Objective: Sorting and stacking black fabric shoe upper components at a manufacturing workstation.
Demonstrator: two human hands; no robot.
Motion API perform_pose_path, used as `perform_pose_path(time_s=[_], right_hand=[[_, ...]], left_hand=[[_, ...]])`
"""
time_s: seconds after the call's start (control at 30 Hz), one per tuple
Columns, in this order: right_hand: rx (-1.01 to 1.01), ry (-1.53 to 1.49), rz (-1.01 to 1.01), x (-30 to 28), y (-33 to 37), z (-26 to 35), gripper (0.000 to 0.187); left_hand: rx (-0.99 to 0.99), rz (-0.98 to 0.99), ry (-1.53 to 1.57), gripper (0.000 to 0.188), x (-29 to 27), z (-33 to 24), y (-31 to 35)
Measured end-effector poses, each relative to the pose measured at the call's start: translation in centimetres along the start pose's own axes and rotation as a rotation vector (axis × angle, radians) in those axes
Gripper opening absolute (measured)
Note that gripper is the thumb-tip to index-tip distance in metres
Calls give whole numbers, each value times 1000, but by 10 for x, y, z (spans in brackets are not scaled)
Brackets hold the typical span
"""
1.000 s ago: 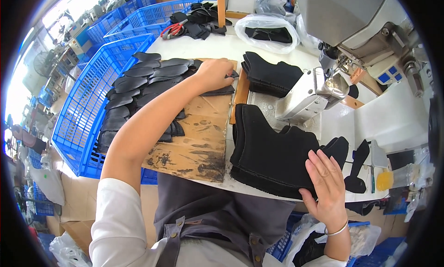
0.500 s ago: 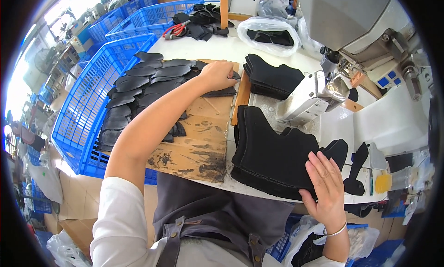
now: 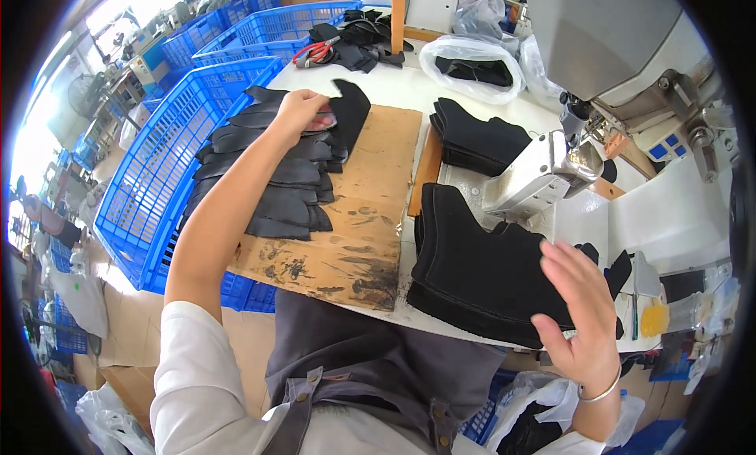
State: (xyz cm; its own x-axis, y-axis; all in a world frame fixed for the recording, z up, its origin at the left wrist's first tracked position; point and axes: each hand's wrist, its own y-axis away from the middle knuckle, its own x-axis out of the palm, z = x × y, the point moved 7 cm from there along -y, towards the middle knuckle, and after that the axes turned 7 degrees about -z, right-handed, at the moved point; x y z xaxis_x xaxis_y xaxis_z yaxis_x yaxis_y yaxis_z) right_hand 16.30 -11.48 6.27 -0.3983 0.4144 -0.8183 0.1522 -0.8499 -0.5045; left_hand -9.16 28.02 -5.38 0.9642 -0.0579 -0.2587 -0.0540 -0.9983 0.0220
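Observation:
My left hand (image 3: 303,114) is closed, pinching a dark cut piece (image 3: 351,112) whose black side stands up past the fingers. Below it, overlapping rows of black leather-like cut pieces (image 3: 287,183) lie on a stained cardboard sheet (image 3: 366,219). The hand covers part of the back rows. On the right, my right hand (image 3: 581,297) is open with fingers spread, beside the right end of a stack of larger black shaped pieces (image 3: 488,258). Whether its fingertips touch the stack, I cannot tell.
A sewing machine (image 3: 535,167) stands at the right, with a second black stack (image 3: 482,132) beside its arm. Blue crates (image 3: 177,167) line the left. Farther back are red-handled scissors (image 3: 315,53), black scraps (image 3: 370,37) and a plastic-lined container (image 3: 472,89).
My left hand has moved left from the cardboard's far right edge, and a dark piece now stands raised in it. My right hand has shifted slightly right and down, its fingers lifted.

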Motion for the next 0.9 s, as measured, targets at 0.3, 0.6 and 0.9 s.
perform_pose_path(time_s=[0.3, 0.6, 0.9], right_hand=[[-653, 370, -60, 107, -160, 28, 29], [-732, 647, 63, 208, -196, 5, 28], [-703, 667, 153, 233, -214, -14, 7]], left_hand=[[94, 317, 28, 25, 82, -44, 49], [-46, 327, 204, 22, 56, -30, 28], [523, 172, -574, 65, 9, -22, 48]])
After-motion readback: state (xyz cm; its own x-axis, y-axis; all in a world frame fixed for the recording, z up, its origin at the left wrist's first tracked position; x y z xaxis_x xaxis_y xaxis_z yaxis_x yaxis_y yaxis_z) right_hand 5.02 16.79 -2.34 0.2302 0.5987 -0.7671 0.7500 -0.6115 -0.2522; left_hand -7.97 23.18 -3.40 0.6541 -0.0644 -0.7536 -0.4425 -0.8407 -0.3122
